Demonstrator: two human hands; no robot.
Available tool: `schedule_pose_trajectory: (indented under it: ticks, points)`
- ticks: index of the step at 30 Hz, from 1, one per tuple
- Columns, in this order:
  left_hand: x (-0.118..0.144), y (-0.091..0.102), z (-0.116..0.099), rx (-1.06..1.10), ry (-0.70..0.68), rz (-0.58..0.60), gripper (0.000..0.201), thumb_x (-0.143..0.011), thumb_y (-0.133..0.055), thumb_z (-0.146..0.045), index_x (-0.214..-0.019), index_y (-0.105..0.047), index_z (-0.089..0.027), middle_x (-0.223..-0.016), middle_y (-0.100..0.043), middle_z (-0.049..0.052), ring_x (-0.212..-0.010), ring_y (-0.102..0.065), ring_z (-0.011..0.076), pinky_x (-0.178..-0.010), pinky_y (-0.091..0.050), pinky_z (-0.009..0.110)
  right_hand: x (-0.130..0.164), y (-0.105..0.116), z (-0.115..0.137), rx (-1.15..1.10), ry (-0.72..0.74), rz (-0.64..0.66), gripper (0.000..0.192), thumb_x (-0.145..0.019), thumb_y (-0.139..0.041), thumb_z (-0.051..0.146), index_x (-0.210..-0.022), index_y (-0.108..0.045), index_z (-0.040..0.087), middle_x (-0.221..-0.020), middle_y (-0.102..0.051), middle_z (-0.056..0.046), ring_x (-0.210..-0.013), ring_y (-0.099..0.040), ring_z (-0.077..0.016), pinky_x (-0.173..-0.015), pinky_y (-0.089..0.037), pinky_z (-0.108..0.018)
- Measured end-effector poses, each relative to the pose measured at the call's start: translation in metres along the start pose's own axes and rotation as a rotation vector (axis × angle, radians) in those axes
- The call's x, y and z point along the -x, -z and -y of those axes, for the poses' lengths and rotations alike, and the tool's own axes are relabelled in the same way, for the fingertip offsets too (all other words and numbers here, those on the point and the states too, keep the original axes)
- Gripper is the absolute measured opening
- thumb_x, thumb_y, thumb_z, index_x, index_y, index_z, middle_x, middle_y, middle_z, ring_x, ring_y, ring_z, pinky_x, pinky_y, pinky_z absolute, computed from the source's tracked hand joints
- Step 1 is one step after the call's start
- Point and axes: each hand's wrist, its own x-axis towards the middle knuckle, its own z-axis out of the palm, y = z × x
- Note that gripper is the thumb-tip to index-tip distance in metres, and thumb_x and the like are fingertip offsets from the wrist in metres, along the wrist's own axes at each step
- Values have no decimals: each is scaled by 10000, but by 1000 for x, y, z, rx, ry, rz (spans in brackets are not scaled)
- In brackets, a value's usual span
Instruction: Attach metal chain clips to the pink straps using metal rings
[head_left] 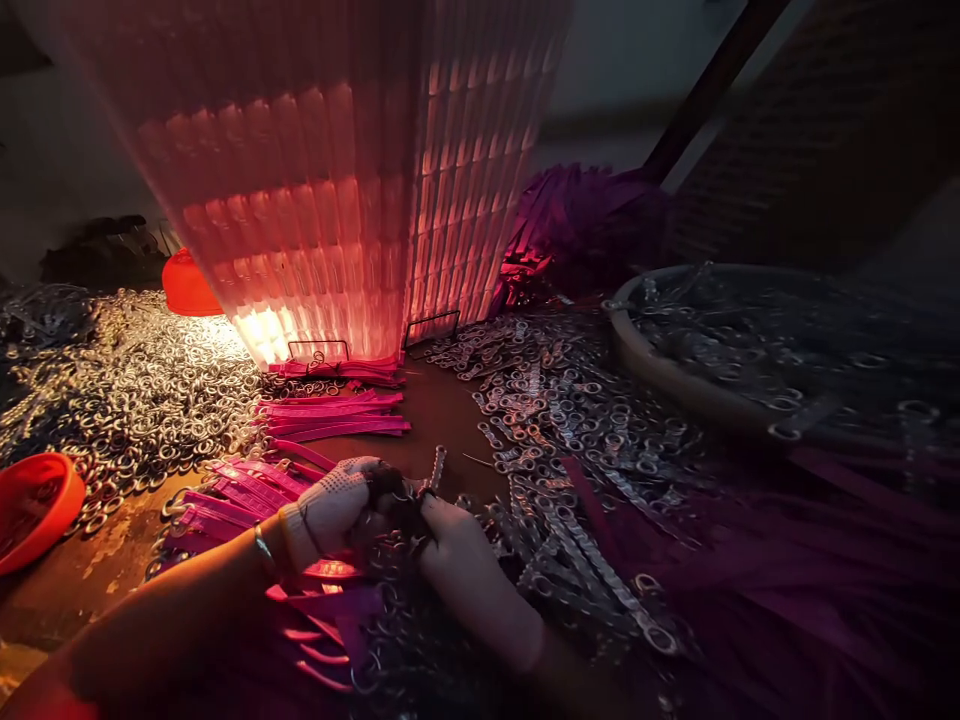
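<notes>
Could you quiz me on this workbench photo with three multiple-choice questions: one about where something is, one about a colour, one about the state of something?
1. Where does the orange bowl sit?
A. at the left edge
B. on top of the lamp
C. in the far right tray

2. What colour are the flat strips stacked before the glowing lamp?
A. green
B. pink
C. white

3. What are the two gloved hands doing?
A. resting flat and apart
B. meeting over a small metal piece
C. lifting the lamp

Answers: 1 A, it lies beside the heap of metal rings at the left. 2 B, the lamplight shows them pink. 3 B, the left hand and right hand close together on a small metal piece.
</notes>
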Motion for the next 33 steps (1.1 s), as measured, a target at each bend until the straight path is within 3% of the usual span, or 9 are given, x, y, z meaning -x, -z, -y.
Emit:
schedule_pose_trajectory:
  ticks: [3, 5, 8, 10, 15, 21, 27, 30, 33]
  points:
    - [-43, 12, -12, -530, -96, -24, 199, -864, -390, -209, -830, -580, -160, -613, -505, -9, -441, -438, 88, -452, -376, 208, -4, 4, -16, 8, -122, -60, 160, -774, -479, 98, -730, -596, 199, -694, -637, -54, -645, -556, -187, -587, -341, -271]
    - [-78, 19, -22, -749, -158, -114, 176, -859, -464, -176, -889, -635, -143, -766, -620, 51, -638, -584, 135, -583, -454, 228, -7, 9, -25, -11, -174, -116, 164, -782, -470, 111, -748, -607, 195, -707, -642, -55, -651, -559, -186, -593, -355, -267]
    - [-124, 21, -28, -943, -154, -193, 125, -850, -585, -193, -917, -662, -121, -974, -670, 110, -941, -630, 215, -796, -495, 299, -9, 14, -34, -97, -198, -129, 206, -791, -446, 130, -818, -642, 189, -728, -653, -48, -670, -568, -185, -617, -399, -260]
    - [-144, 17, -24, -1034, -101, -219, 225, -905, -567, -265, -1049, -643, -110, -1053, -666, 124, -993, -633, 227, -867, -502, 373, -10, 16, -38, -147, -216, -132, 239, -799, -442, 142, -879, -663, 184, -749, -664, -52, -709, -585, -195, -659, -436, -269]
    - [-156, 3, -10, -1171, -16, -238, 443, -991, -353, -293, -1326, -466, -27, -1055, -649, 245, -1016, -664, 337, -837, -508, 491, -16, 18, -40, -218, -269, -127, 306, -823, -447, 166, -1023, -677, 185, -827, -698, -71, -845, -625, -226, -804, -485, -318]
    - [-138, 10, -11, -1166, -228, -110, 407, -794, -654, -184, -1193, -583, -147, -1189, -603, 179, -1077, -640, 322, -892, -501, 428, -24, 14, -25, -293, -223, -102, 423, -770, -414, 125, -1115, -650, 183, -1000, -709, -81, -944, -624, -227, -874, -485, -346]
    - [-66, 46, -7, -949, -248, -134, 172, -909, -465, -190, -956, -621, -136, -780, -656, 59, -674, -647, 157, -588, -500, 240, -24, 12, -8, -253, -124, -37, 311, -732, -413, 70, -905, -641, 192, -897, -682, -64, -862, -606, -201, -773, -460, -289]
    - [-13, 61, -4, -590, -133, -96, 310, -963, -404, -381, -886, -594, -148, -461, -472, -38, -357, -423, 94, -366, -331, 195, -31, 5, 7, -128, -77, 87, 271, -736, -442, 44, -872, -634, 178, -883, -686, -77, -821, -605, -201, -713, -418, -274]
    - [23, 64, 3, -163, -39, -75, 364, -910, -496, -507, -767, -547, -175, -373, -367, -72, -302, -296, 75, -319, -198, 190, -40, -4, 24, 54, -43, 182, 250, -720, -470, 24, -855, -629, 163, -889, -693, -93, -799, -607, -203, -680, -377, -273]
